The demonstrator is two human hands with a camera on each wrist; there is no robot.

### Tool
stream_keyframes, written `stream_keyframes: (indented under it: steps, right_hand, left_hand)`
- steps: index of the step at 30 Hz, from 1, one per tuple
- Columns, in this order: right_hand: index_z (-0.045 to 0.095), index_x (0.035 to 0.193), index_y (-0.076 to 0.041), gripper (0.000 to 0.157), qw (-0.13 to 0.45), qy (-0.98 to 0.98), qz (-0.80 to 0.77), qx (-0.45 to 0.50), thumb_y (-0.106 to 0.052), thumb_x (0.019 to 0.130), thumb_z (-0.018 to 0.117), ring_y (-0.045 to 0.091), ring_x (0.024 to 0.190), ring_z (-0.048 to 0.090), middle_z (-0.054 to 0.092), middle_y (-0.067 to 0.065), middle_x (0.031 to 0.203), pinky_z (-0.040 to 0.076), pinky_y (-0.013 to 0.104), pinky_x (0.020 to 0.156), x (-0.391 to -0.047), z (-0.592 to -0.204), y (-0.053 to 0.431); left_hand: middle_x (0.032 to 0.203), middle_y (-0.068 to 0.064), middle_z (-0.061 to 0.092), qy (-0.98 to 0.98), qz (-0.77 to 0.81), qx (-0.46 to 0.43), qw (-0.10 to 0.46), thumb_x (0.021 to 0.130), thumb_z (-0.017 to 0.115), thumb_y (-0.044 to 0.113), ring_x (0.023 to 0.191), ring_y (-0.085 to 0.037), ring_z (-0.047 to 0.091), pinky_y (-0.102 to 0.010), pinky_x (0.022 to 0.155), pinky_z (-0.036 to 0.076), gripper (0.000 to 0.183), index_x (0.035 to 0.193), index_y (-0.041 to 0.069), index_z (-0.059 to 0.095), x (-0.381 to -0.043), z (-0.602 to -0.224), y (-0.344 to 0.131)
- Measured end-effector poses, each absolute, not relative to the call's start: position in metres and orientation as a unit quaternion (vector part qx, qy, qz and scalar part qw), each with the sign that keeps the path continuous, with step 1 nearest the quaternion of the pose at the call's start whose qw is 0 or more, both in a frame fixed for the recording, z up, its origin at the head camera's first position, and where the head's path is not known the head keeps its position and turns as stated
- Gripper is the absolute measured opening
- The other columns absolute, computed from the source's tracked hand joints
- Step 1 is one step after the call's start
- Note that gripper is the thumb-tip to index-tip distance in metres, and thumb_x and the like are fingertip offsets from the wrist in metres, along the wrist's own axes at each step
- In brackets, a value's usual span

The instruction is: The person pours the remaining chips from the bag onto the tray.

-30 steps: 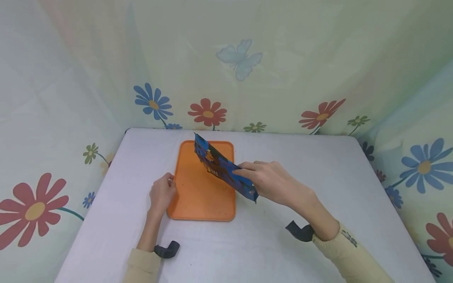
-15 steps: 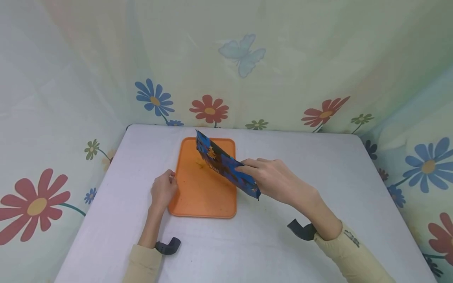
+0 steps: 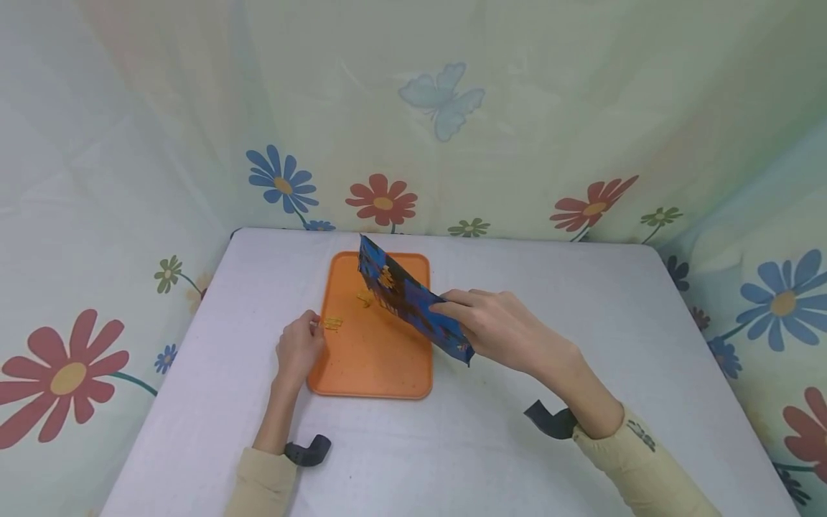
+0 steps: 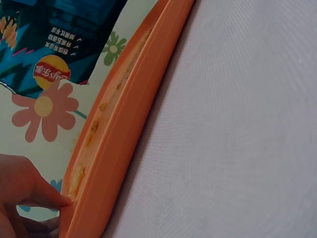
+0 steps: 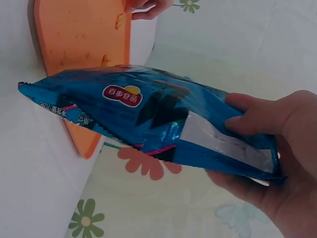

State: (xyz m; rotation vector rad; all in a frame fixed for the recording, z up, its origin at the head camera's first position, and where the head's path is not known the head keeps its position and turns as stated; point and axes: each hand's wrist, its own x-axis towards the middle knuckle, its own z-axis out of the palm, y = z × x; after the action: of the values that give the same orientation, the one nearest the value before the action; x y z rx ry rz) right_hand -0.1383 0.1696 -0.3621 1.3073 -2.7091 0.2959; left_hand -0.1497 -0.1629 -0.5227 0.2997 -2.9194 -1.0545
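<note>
My right hand grips one end of a blue Lay's chip bag, thumb on one face and fingers on the other. The bag slants over an orange tray, its far end tipped down toward the tray's upper part. A few yellow chips lie on the tray, one cluster under the bag and one near the left rim. At that rim my left hand pinches the tray's edge with thumb and fingers, as the left wrist view shows. In the right wrist view, crumbs dot the tray floor beside the bag.
The tray rests on a table with a white cloth. Flower-printed curtains hang behind the table and at both sides. Black straps stick out at both wrists, by the beige sleeves.
Yellow chips have appeared on the tray, first below the bag, then also by the left rim. Both hands and the bag keep nearly the same place; the head view shifted slightly.
</note>
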Motion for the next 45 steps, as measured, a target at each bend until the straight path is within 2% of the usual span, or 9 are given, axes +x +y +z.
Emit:
stream_keyframes:
  steps: [7, 16, 24, 31, 39, 45]
  right_hand:
    - [0.075, 0.119, -0.01, 0.042, 0.097, -0.884, 0.087, 0.449, 0.001, 0.079, 0.085, 0.019, 0.086, 0.072, 0.074, 0.005, 0.111, 0.053, 0.022, 0.057, -0.1396, -0.3616, 0.1697]
    - [0.075, 0.119, -0.008, 0.045, 0.089, -0.885, 0.079, 0.449, -0.002, 0.076, 0.088, 0.022, 0.092, 0.073, 0.074, 0.006, 0.112, 0.059, 0.028, 0.064, -0.139, -0.359, 0.1709]
    - [0.075, 0.119, -0.008, 0.043, 0.089, -0.889, 0.081, 0.441, -0.001, 0.078, 0.087, 0.022, 0.091, 0.072, 0.074, 0.006, 0.112, 0.056, 0.026, 0.059, -0.1376, -0.3568, 0.1738]
    - [0.075, 0.119, -0.008, 0.044, 0.114, -0.879, 0.09, 0.455, 0.001, 0.078, 0.086, 0.022, 0.092, 0.073, 0.075, 0.007, 0.112, 0.056, 0.026, 0.058, -0.1406, -0.357, 0.1739]
    - [0.075, 0.119, -0.008, 0.044, 0.102, -0.886, 0.083, 0.445, -0.003, 0.077, 0.089, 0.022, 0.089, 0.072, 0.075, 0.007, 0.111, 0.056, 0.026, 0.059, -0.1404, -0.3563, 0.1736]
    - [0.075, 0.12, -0.008, 0.044, 0.108, -0.883, 0.091, 0.448, 0.001, 0.078, 0.085, 0.022, 0.091, 0.072, 0.074, 0.008, 0.112, 0.054, 0.025, 0.057, -0.1408, -0.3558, 0.1737]
  left_hand:
    - [0.086, -0.015, 0.071, -0.935, -0.338, 0.101, 0.013, 0.098, 0.057, 0.004, 0.06, -0.019, 0.057, -0.029, 0.054, 0.041, 0.023, 0.118, -0.003, 0.066, -0.1505, -0.5236, -0.1624]
    - [0.085, -0.014, 0.071, -0.934, -0.341, 0.103, 0.015, 0.097, 0.058, 0.004, 0.061, -0.02, 0.058, -0.03, 0.055, 0.042, 0.022, 0.116, -0.002, 0.067, -0.1495, -0.5244, -0.1628]
    - [0.085, -0.015, 0.072, -0.935, -0.342, 0.095, 0.012, 0.097, 0.058, 0.004, 0.06, -0.019, 0.059, -0.029, 0.055, 0.043, 0.023, 0.117, -0.003, 0.067, -0.1498, -0.5247, -0.1631]
    - [0.083, -0.014, 0.071, -0.933, -0.347, 0.091, 0.022, 0.097, 0.059, 0.005, 0.059, -0.019, 0.058, -0.03, 0.054, 0.042, 0.021, 0.115, -0.003, 0.067, -0.151, -0.5239, -0.1642]
    - [0.082, -0.012, 0.07, -0.932, -0.349, 0.095, 0.013, 0.096, 0.059, 0.005, 0.059, -0.018, 0.056, -0.03, 0.055, 0.04, 0.021, 0.115, -0.002, 0.067, -0.1513, -0.5212, -0.1629]
    - [0.082, -0.013, 0.07, -0.931, -0.351, 0.098, 0.01, 0.096, 0.059, 0.005, 0.06, -0.019, 0.057, -0.029, 0.055, 0.041, 0.022, 0.115, -0.003, 0.067, -0.1511, -0.5216, -0.1629]
